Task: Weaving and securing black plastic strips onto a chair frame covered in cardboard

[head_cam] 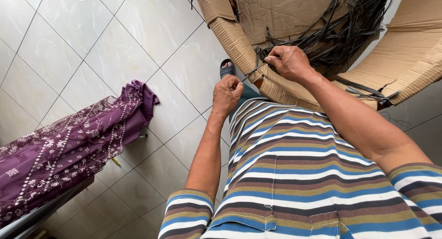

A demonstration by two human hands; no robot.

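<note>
Striped shirt below, both hands pinching one dark strip taut — left hand, right hand — over the cardboard holding the pile.

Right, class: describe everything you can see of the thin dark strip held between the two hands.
The strip is narrow, flat and dark grey-black; its material can't be told for sure. It runs slanting between the hands, pulled fairly straight. The left hand pinches its lower end; the right hand grips its upper end. It lies over the edge of a cardboard box, beside a tangled pile of similar dark strips inside the box.
</note>
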